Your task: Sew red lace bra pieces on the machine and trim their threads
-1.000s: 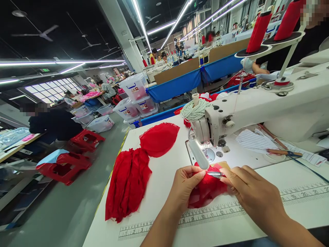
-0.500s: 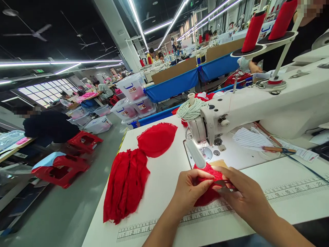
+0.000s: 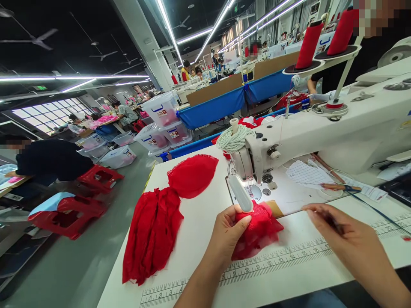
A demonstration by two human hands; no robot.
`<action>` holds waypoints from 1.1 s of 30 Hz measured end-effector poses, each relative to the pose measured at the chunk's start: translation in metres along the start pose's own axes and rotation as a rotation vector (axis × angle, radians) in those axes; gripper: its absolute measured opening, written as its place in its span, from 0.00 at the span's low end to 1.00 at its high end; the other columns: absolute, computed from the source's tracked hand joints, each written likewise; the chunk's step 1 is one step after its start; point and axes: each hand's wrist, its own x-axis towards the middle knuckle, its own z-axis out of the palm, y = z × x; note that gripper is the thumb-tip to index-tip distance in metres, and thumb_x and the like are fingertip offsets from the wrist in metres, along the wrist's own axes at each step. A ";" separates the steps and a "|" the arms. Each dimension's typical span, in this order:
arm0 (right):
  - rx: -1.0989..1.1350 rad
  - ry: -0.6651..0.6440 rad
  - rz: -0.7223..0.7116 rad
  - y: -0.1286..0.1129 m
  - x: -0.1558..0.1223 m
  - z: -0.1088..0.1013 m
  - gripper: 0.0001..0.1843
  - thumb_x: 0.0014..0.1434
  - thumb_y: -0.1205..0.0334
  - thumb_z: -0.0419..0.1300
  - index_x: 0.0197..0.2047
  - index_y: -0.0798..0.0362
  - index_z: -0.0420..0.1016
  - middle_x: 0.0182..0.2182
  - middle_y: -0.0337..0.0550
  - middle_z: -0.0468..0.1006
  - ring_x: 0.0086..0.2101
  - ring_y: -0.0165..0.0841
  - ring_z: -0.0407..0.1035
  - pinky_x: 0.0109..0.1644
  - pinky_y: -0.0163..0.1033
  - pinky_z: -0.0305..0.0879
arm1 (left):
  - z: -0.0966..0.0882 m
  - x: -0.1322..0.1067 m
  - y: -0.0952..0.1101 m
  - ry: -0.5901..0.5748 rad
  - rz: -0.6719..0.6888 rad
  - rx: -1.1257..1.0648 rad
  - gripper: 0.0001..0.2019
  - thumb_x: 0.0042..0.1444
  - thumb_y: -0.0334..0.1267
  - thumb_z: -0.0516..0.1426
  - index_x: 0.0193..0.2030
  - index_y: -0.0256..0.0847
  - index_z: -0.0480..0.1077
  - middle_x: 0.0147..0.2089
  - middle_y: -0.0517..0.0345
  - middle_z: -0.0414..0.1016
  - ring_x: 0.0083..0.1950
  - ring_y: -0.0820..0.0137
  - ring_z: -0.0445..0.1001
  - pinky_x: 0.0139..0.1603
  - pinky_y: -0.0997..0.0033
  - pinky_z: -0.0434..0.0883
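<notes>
My left hand (image 3: 226, 231) pinches the edge of a red lace fabric piece (image 3: 260, 231) between thumb and fingers, just in front of the sewing machine's (image 3: 308, 124) needle area. Off to the right, my right hand (image 3: 349, 235) hovers above the table, apart from the fabric. Its thumb and index finger are pressed together at the tip, and the dark thread snips (image 3: 335, 223) are partly hidden in the curled palm. A flat red lace piece (image 3: 194, 176) and a stack of red lace pieces (image 3: 153, 239) lie to the left.
A printed ruler (image 3: 257, 270) runs along the table's front edge. Paper scraps (image 3: 308, 174) and a wooden-handled tool (image 3: 340, 187) lie under the machine arm. Red thread cones (image 3: 310, 46) stand above it. Red stools (image 3: 69, 214) and clear bins (image 3: 160, 109) are at the left.
My right hand has moved right, away from the fabric, with the snips now tucked into the palm. My left hand still pinches the fabric, which has spread out more visibly.
</notes>
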 end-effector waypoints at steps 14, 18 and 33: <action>0.422 -0.396 0.192 -0.043 -0.010 0.038 0.16 0.56 0.48 0.56 0.24 0.51 0.69 0.18 0.31 0.59 0.21 0.26 0.52 0.23 0.31 0.52 | 0.000 -0.002 0.003 -0.028 -0.017 0.028 0.16 0.45 0.45 0.67 0.38 0.38 0.74 0.29 0.61 0.73 0.30 0.72 0.70 0.34 0.74 0.68; 0.465 -0.409 0.240 -0.046 -0.014 0.039 0.17 0.56 0.48 0.56 0.24 0.51 0.69 0.18 0.31 0.56 0.20 0.25 0.48 0.21 0.31 0.48 | 0.002 -0.001 0.003 -0.041 0.054 0.186 0.14 0.44 0.44 0.67 0.34 0.37 0.76 0.31 0.58 0.74 0.32 0.70 0.69 0.35 0.74 0.67; 0.093 -0.268 -0.336 -0.006 -0.011 0.026 0.14 0.64 0.51 0.53 0.47 0.44 0.74 0.34 0.40 0.77 0.35 0.34 0.72 0.37 0.36 0.71 | -0.004 -0.001 0.000 -0.035 -0.105 -0.019 0.19 0.39 0.50 0.68 0.27 0.36 0.70 0.22 0.62 0.68 0.22 0.77 0.64 0.23 0.79 0.59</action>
